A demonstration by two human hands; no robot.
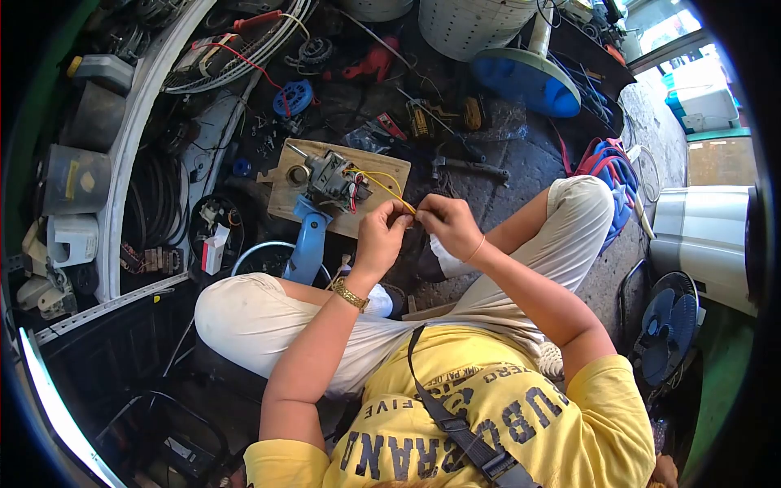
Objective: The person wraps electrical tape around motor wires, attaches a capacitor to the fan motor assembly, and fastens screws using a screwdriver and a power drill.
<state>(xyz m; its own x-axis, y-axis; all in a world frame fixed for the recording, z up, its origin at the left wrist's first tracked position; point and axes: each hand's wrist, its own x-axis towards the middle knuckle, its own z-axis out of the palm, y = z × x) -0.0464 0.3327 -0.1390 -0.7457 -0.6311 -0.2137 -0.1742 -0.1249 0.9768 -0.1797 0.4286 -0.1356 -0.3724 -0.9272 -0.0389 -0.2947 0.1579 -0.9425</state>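
Both hands meet in front of my crossed legs, pinching a thin yellow wire (pixel 378 174). My left hand (pixel 382 234) has its fingertips closed on the wire's end, and my right hand (pixel 450 224) pinches it just to the right. The wire runs back to a grey fan motor (pixel 331 178), where shorter red and white leads also show. Under the motor lies a wooden board (pixel 382 167). A blue fan neck (pixel 307 240) stands against the board's near edge, left of my left hand. The wire's very tip is hidden by my fingers.
Beyond the board lie a hammer (pixel 472 167), a yellow-black power drill (pixel 421 122) and a blue round part (pixel 293 98). A blue fan base (pixel 527 81) stands farther back. Shelving (pixel 130 146) with parts flanks my left. A fan (pixel 669 325) and a white appliance (pixel 700 236) are at right.
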